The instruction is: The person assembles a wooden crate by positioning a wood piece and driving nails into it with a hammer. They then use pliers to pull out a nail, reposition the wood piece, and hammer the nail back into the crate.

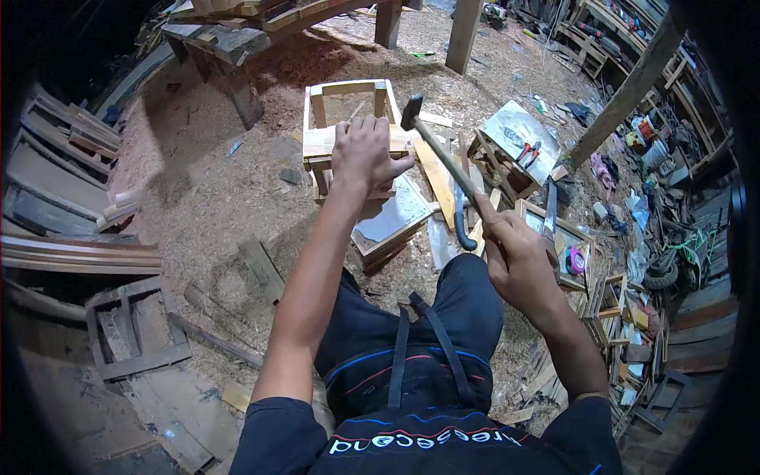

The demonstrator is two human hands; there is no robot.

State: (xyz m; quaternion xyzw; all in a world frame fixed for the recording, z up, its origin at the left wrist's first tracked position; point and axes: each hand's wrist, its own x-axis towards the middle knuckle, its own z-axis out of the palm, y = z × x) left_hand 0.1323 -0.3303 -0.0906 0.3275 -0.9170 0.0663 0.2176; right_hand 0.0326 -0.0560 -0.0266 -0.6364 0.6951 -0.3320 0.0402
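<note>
My left hand [364,150] rests with curled fingers over the front board of a small wooden stool frame [317,141], gripping it. The frame is pale wood, with an open top and short posts. It stands beside a low wooden box with a grey-white top [388,215]. In my right hand [518,257] is a hammer [445,156], held by its wooden handle and raised. The dark hammer head is just right of the frame, apart from it. Whether a nail is under my left fingers cannot be seen.
A small table [507,127] at the right bears red-handled pliers [524,153]. Near my right knee are a curved dark blue handle [464,231] and a wooden tray with a pink tape measure [575,260]. Planks [261,269] and shavings cover the floor; a post [633,87] stands at right.
</note>
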